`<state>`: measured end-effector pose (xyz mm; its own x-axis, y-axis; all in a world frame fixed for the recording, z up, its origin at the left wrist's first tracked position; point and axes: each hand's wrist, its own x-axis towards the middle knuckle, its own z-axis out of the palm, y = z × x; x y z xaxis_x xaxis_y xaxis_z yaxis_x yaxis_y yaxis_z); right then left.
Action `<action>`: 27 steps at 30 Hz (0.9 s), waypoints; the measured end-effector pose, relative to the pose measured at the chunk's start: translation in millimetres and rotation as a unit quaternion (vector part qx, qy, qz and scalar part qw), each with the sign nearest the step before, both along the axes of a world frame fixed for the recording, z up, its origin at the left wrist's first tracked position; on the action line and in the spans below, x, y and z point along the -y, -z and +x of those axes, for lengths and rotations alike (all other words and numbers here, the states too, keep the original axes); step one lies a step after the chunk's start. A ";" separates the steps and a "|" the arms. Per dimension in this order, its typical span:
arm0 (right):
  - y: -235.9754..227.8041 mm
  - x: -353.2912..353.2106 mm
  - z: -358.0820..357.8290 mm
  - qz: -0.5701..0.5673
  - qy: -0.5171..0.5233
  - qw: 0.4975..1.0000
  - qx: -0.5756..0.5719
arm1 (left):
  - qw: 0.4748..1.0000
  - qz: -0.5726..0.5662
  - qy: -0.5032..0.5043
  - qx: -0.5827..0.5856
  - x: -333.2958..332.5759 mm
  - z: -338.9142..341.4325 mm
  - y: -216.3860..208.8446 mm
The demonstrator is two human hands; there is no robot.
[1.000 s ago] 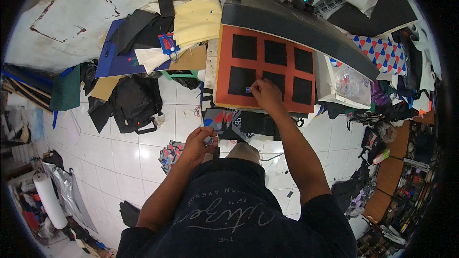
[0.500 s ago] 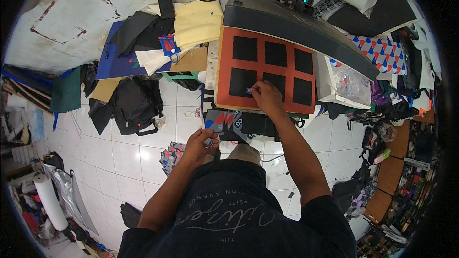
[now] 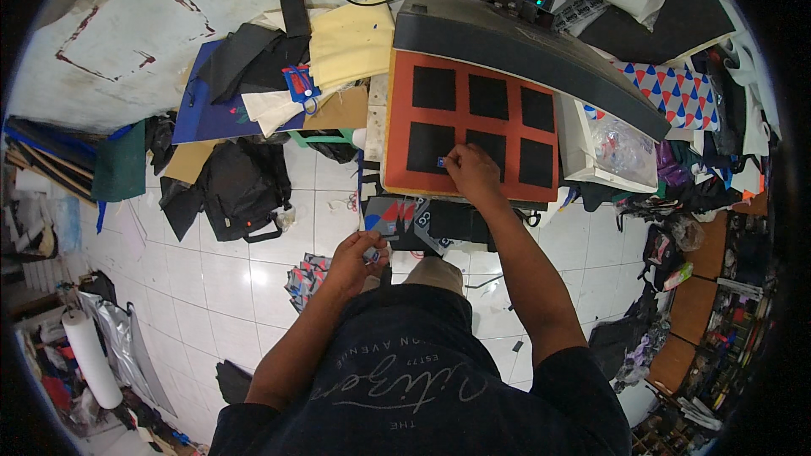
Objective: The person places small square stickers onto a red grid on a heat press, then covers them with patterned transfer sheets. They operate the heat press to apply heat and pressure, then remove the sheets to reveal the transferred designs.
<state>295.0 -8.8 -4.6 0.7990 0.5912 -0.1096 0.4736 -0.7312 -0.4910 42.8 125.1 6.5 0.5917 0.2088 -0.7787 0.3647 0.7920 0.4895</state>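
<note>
An orange-red press bed (image 3: 461,110) carries several black fabric squares in two rows. My right hand (image 3: 473,171) is over the nearer row, its fingers pinched at a small blue label (image 3: 442,162) against the lower right part of the near-left black square (image 3: 428,145). Lower and to the left, in front of my body, my left hand (image 3: 353,262) is closed around a few small grey-and-blue labels (image 3: 372,255); their exact number is hidden by the fingers. The press's raised dark upper plate (image 3: 524,55) slants above the far side of the bed.
Patterned grey, red and blue pieces (image 3: 393,218) lie below the bed's front edge. A white box (image 3: 604,148) with clear plastic stands to the right. Yellow cloth (image 3: 351,44) and dark fabric (image 3: 236,59) are at the left. A black bag (image 3: 241,190) rests on the tiled floor.
</note>
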 end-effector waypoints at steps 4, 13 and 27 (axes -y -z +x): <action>-1.9 -1.1 1.1 0.008 0.016 0.999 -0.029 | 1.000 0.003 0.005 -0.004 0.0 0.1 -2.4; -3.9 1.1 5.2 0.062 0.062 0.996 0.023 | 1.000 0.010 -0.002 -0.013 1.3 2.6 -4.7; -9.4 37.3 -0.5 0.045 0.004 0.995 0.091 | 1.000 0.018 0.013 -0.013 8.0 10.0 -4.7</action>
<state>294.5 -46.1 4.8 0.8057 0.5854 0.0901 0.5547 -0.6926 -0.4611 52.8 117.1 11.2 0.5771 0.2214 -0.7861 0.3980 0.7642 0.5074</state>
